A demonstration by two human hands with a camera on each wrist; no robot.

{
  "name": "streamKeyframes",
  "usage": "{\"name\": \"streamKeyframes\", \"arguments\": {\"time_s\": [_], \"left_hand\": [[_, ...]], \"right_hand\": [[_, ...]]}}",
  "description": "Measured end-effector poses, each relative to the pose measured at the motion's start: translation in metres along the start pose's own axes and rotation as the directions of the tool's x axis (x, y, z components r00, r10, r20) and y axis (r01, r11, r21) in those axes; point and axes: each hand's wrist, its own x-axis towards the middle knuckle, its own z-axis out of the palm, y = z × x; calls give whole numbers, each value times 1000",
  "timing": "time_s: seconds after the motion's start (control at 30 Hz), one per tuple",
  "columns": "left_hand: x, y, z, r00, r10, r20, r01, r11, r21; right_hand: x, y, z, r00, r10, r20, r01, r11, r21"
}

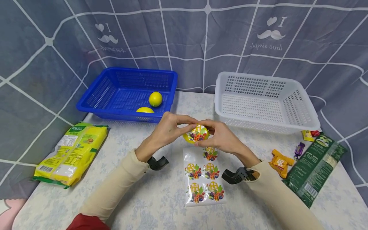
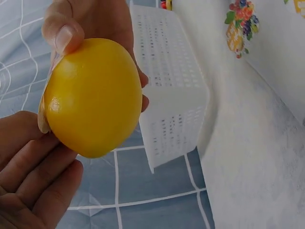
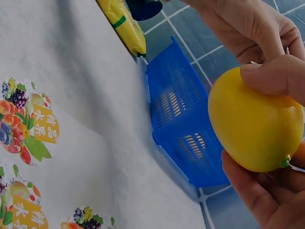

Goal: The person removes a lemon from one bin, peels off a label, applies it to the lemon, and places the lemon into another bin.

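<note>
Both hands on a lemon above the sticker sheet

Left hand point(image 1: 168, 129) and right hand point(image 1: 221, 137) pinch the lemon point(image 1: 196, 134) mid-table, over the sticker sheet point(image 1: 204, 175); open tabletop point(image 1: 143, 198) around, blue basket point(image 1: 126, 94) and white basket point(image 1: 264, 102) behind.

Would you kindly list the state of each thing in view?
Lemon: held by both hands, sticker on top.
Left hand: grips lemon.
Right hand: grips lemon.
Sticker sheet: flat, five stickers left.
Blue basket: holds two lemons.
White basket: nothing visible inside.
</note>
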Motion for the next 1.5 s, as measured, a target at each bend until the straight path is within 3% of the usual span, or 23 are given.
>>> {"name": "streamKeyframes", "arguments": {"time_s": [0.1, 0.23, 0.33, 0.4, 0.47, 0.57, 0.67, 0.73, 0.97, 1.13, 1.37, 1.5], "left_hand": [[-1, -4, -1, 999, 51, 7, -51, 997, 57], [-3, -10, -6, 999, 49, 17, -50, 994, 99], [-3, -9, -11, 998, 46, -53, -41, 995, 96], [-2, -5, -14, 991, 64, -115, -56, 996, 71], [-1, -1, -14, 987, 91, -131, -89, 996, 24], [2, 3, -11, 993, 111, -46, -114, 991, -68], [3, 1, -4, 995, 88, 52, -81, 989, -123], [2, -1, -2, 995, 63, 78, -52, 989, -141], [0, -5, 2, 993, 57, 101, -43, 990, -135], [0, -5, 2, 991, 54, 118, -41, 993, -112], [-3, -6, 4, 995, 18, 99, 0, 984, -181], [-4, -5, 3, 996, 7, 87, 8, 985, -175]], "right_hand": [[-1, -2, 1, 1000, -6, -7, 6, 1000, -14], [-2, -5, 2, 1000, -3, 4, 3, 1000, 7], [-2, -6, 2, 1000, 13, 11, -13, 998, 58], [-2, -5, 1, 1000, 25, 10, -25, 997, 74], [-3, -5, 0, 999, 31, 11, -31, 998, 63], [-3, -4, -1, 1000, 21, 4, -21, 999, 49], [-3, -5, -1, 1000, 9, -5, -8, 998, 58], [-3, -5, -1, 1000, 6, -2, -6, 998, 69], [-4, -3, -3, 999, 29, 23, -31, 995, 91], [-6, -4, -6, 1000, 16, -10, -15, 994, 107], [-6, -8, -6, 998, 18, -56, -9, 987, 158], [-5, -9, -6, 997, 12, -76, -2, 991, 131]]}}
